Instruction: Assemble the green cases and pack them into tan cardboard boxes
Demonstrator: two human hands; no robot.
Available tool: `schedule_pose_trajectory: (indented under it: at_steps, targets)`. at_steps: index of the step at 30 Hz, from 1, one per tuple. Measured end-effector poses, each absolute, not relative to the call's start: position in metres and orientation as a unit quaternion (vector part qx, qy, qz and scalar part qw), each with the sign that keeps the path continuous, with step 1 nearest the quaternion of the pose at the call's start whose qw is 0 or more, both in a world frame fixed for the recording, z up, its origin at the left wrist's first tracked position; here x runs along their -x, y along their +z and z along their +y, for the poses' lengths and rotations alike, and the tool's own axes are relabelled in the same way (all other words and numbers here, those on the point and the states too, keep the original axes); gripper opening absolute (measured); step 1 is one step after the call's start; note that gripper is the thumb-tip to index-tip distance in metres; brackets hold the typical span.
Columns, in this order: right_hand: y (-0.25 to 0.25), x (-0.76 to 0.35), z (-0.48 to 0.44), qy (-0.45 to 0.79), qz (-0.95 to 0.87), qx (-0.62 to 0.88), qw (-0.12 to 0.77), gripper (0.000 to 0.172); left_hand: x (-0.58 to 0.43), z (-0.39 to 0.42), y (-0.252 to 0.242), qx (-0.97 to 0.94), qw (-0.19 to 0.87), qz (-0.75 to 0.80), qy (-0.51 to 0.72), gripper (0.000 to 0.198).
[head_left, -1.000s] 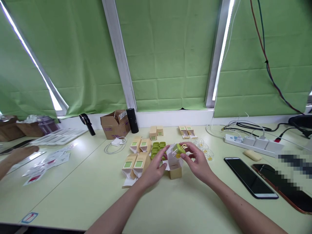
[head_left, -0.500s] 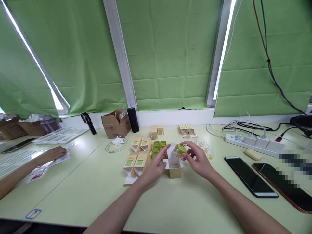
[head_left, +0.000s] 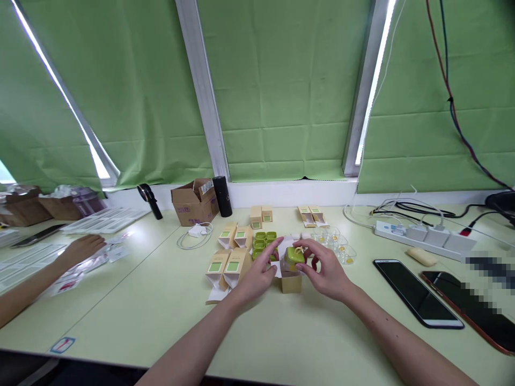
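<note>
In my right hand [head_left: 328,268] a small clear jar with a green lid [head_left: 295,256] and a pale cord loop is pinched between thumb and fingers. It is partly inside the mouth of an upright kraft-coloured box [head_left: 291,284] with white flaps. My left hand [head_left: 257,276] is at the box's left side, thumb and forefinger apart; whether it touches the flap is unclear. Behind that hand sit several green lids [head_left: 260,236], partly hidden. Several clear cups with yellow spots [head_left: 346,253] stand beyond my right hand. More kraft boxes with green labels [head_left: 238,262] stand left of my left hand.
Two phones [head_left: 416,292] and a power strip [head_left: 426,238] lie to the right. Further back are a cardboard carton [head_left: 195,203], a black cylinder [head_left: 222,197] and a white cable [head_left: 196,236]. At the left, another person's hand [head_left: 84,248] rests over plastic packets.
My right hand has lowered the green-lidded jar into the box opening, and the jar now stands more upright. My left hand stays beside the box. The other person's hand has shifted slightly.
</note>
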State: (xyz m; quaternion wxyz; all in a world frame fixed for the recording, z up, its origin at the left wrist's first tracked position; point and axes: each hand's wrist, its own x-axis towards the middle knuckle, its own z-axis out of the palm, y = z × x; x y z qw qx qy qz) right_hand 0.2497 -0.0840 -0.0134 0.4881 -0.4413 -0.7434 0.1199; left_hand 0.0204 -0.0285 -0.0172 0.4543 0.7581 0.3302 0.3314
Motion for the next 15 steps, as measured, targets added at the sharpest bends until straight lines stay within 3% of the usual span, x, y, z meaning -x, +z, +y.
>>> schedule_pose_trajectory:
  at_steps: [15]
  targets:
    - [-0.0085, -0.2438, -0.0897, 0.113, -0.775, 0.458, 0.421, 0.026, -0.0193, -0.0268, -0.0222, -0.757, 0.456, 0.324, 0.337, 0.078]
